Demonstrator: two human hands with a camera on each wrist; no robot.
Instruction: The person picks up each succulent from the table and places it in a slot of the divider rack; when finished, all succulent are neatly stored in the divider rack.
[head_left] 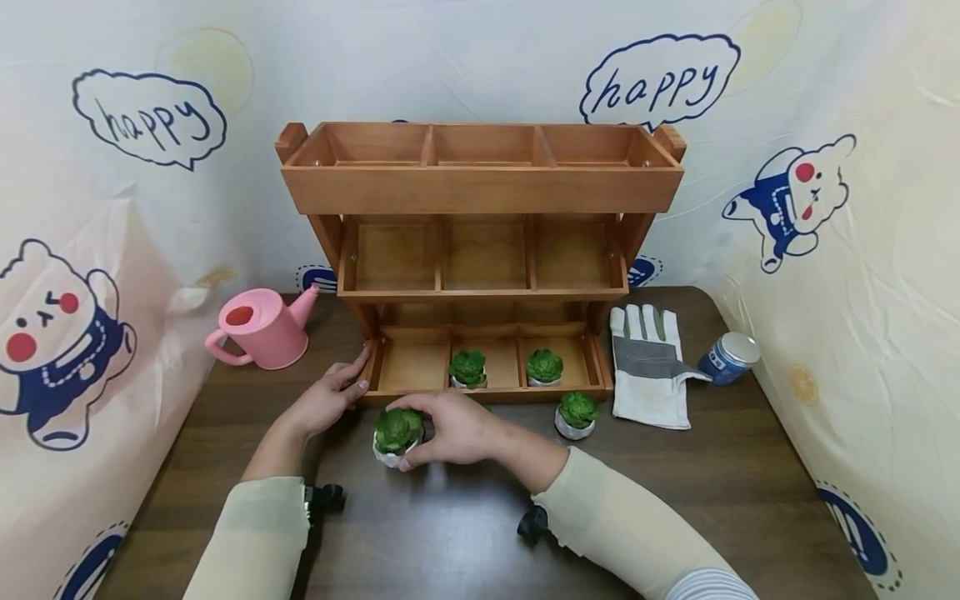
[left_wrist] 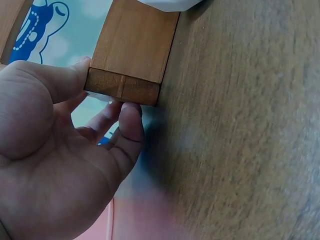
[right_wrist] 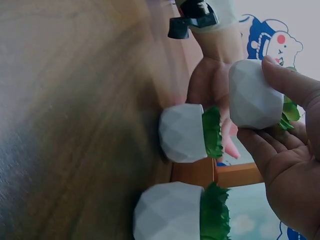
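My right hand (head_left: 453, 429) holds a potted succulent (head_left: 398, 431) by its white faceted pot, between thumb and fingers, in front of the wooden shelf (head_left: 483, 192). In the right wrist view this pot (right_wrist: 255, 95) is above the table. My left hand (head_left: 327, 400) grips the front left corner (left_wrist: 122, 87) of the lowest tier, thumb on one face and fingers curled at the end. Two potted succulents (head_left: 468, 368) stand in the middle and right compartments of that tier. Another succulent (head_left: 577, 414) stands on the table before it; one more is mostly hidden behind my right hand.
A pink watering can (head_left: 264, 329) stands left of the shelf. To the right lie white and grey gloves (head_left: 649, 367), with a blue can (head_left: 729, 358) beside them. A printed cloth (head_left: 450, 58) hangs behind and at both sides of the table (head_left: 720, 492).
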